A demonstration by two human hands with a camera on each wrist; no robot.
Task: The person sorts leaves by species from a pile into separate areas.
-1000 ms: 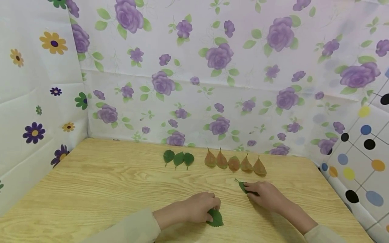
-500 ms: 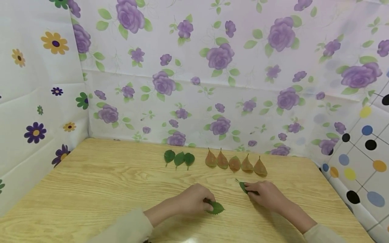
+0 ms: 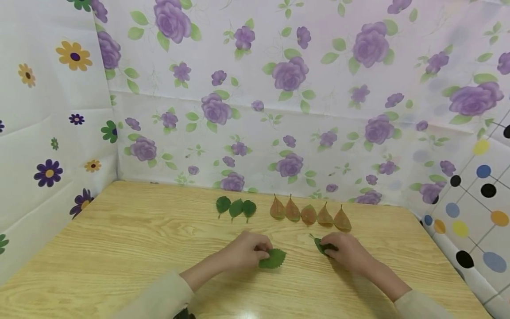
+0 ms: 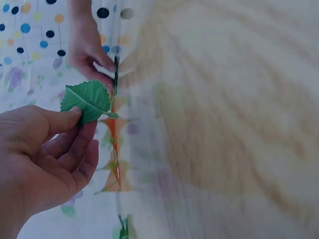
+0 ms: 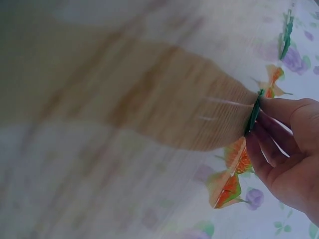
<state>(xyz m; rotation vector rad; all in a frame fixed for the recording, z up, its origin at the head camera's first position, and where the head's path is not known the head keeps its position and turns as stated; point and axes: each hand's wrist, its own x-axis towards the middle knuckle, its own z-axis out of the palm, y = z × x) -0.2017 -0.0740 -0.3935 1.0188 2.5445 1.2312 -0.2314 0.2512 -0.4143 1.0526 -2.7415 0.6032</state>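
— Two leaves are in your hands. Your left hand (image 3: 245, 251) pinches a broad green leaf (image 3: 273, 259) between thumb and curled fingers, just below the middle of the head view.

— And the wrist view of that hand?

— Same grip: your left hand (image 4: 45, 159) fills the lower left, and the broad green leaf (image 4: 87, 101) sticks out past the thumb, pale underside and midrib showing.

— What about my other hand?

— Your right hand (image 3: 345, 252), right of centre in the head view, has its fingers curled round a narrow dark green leaf (image 3: 321, 244); the tip pokes out toward upper left. From the right wrist view, your right hand (image 5: 289, 149) sits at the right edge and the narrow dark green leaf (image 5: 253, 113) shows edge-on between the fingertips.

— Is either leaf touching the worktop (image 3: 131, 248)?

— You cannot tell from these views; both lie low over the wood.

— What else is on it?

— Above your hands, near the flowered backdrop (image 3: 279, 88), three round green leaves (image 3: 236, 207) overlap in a short row, and just to their right five reddish-brown leaves (image 3: 310, 214) stand side by side, stems pointing up the frame.
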